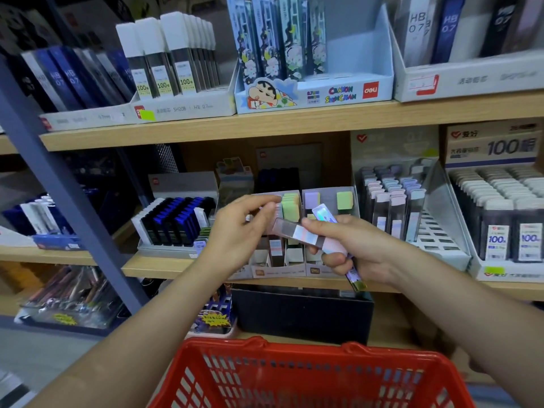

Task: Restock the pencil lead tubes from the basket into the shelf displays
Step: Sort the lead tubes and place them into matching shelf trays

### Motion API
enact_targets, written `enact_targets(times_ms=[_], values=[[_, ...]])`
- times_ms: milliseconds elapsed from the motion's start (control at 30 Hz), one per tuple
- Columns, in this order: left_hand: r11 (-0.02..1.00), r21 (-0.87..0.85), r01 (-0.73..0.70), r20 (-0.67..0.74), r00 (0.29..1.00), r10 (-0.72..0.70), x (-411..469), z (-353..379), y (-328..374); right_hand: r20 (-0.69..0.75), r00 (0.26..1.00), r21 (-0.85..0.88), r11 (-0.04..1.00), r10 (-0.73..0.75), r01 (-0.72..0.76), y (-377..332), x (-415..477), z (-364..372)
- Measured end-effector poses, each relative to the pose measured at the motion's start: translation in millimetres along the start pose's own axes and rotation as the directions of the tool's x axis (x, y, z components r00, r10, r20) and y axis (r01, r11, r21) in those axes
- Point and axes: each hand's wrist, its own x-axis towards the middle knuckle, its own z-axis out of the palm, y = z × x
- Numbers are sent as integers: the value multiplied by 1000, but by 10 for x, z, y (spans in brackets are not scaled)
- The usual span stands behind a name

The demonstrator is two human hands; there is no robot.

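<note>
My right hand (pixel 353 245) curls its fingers round a bunch of lead tubes (pixel 323 214); my left hand (pixel 238 231), raised before the shelf, pinches one tube (pixel 294 232) by its end.

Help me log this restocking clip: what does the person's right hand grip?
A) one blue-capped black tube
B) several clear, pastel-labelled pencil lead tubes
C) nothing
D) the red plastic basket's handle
B: the right hand has its fingers curled round several clear, pastel-labelled pencil lead tubes fanned out in front of the shelf, while the red plastic basket sits lower in the view, untouched by it.
</note>
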Motion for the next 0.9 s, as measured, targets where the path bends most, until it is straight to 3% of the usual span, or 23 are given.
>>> enact_targets(times_ms=[67,133,233,300,400,533,767,900], values=[[994,-98,49,178,984,-31,-24,-28,104,3,1000,35,999,23,-23,-31,-11,24],[972,-183,144,241,966,-98,-42,-36,168,-2,999,129,991,48,-47,-57,-10,29],[918,-331,218,98,976,-196,-49,-55,160,65,998,325,945,22,-42,-71,13,-6],[879,-419,225,4,969,-246,-67,-49,142,105,994,357,934,-40,0,-72,8,-20],[809,-533,248,-35,949,-314,-106,-11,188,76,986,265,956,-150,125,-71,-24,23],[767,-556,321,98,942,-322,-134,-12,250,-43,976,275,937,-212,215,-92,-6,77],[849,-472,238,271,956,-117,-133,-133,317,-83,968,38,970,-235,239,-115,-67,158],[884,-430,182,167,979,-120,-88,-170,292,-33,976,-90,974,-213,210,-133,-108,219]])
